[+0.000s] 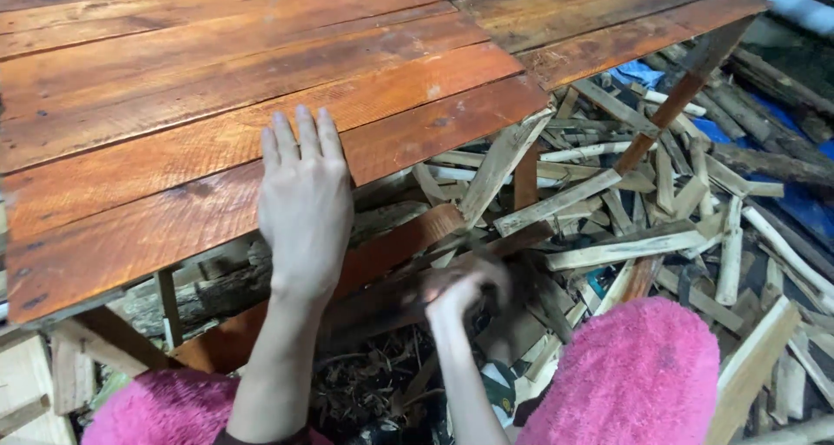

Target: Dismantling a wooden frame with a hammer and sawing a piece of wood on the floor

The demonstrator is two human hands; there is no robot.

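We see a reddish plank worktop (174, 89) above a heap of pale wood offcuts (660, 210); a stained slat (391, 245) slants beneath its edge; our left hand (304, 206) lies flat and released on the planks; our blurred right hand (460, 293) is clenched near the slat, grasp unclear; pink fuzzy knees (634, 375) below.

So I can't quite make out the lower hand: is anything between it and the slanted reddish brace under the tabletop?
Nothing visible. The right hand, blurred, is right at the reddish brace below the tabletop. The left hand lies flat on the tabletop edge.
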